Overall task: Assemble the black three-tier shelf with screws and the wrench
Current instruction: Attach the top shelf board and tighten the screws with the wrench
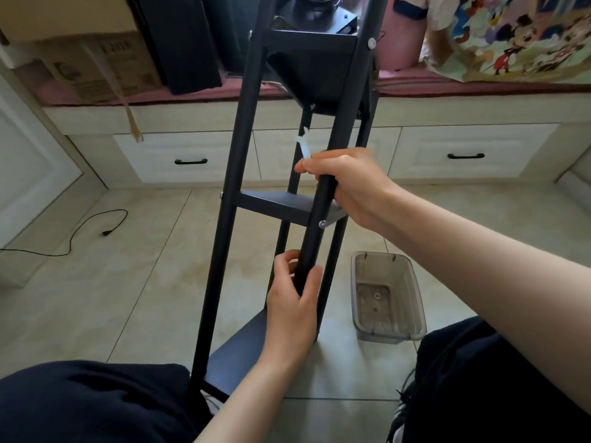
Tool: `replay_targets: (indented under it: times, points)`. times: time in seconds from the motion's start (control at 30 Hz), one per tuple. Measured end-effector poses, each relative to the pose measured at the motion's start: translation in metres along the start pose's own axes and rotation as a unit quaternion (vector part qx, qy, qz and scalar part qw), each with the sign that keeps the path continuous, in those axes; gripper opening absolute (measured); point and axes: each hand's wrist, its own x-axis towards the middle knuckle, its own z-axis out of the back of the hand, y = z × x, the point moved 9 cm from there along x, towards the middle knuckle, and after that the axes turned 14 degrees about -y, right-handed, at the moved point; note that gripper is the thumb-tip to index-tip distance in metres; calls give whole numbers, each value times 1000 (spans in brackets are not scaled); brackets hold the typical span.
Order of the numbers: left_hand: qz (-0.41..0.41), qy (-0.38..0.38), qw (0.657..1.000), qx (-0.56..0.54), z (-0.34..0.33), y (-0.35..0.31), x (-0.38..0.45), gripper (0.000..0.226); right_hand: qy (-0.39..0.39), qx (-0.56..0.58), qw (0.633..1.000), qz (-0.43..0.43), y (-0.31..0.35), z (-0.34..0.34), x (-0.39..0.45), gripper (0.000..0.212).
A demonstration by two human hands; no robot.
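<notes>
The black three-tier shelf (230,174) stands tilted between my knees, its top leaning away from me. Silver screws (371,43) show on the poles at the top and middle boards. My right hand (348,183) grips the near right pole (348,100) above the middle board (275,204) and also pinches a white plastic wrench (303,145) that sticks up from its fingers. My left hand (292,305) holds the same pole lower down, just above the bottom board (236,353).
A clear plastic bin (388,295) with a small ring-shaped washer inside sits on the tiled floor to the right. White drawers and a window seat with a cardboard box (92,65) lie behind. A black cable (80,231) runs across the floor at the left.
</notes>
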Motion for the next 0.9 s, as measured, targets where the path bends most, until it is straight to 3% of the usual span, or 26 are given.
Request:
replay_targets:
  times: [0.37,0.57,0.77,0.9]
  points:
    - [4,5,999,-48,-3,-9,3,11,13,-18,999,33,17,-14,-5,14]
    - [-44,-21,999,8,9,-9,3,7,58,-32,997,39,20,-33,-11,11]
    - [-77,-27,996,33,18,-5,5,42,92,-24,995,44,20,-39,-13,12]
    - [-87,-52,993,63,22,-1,2,52,105,-51,991,66,18,-37,-14,12]
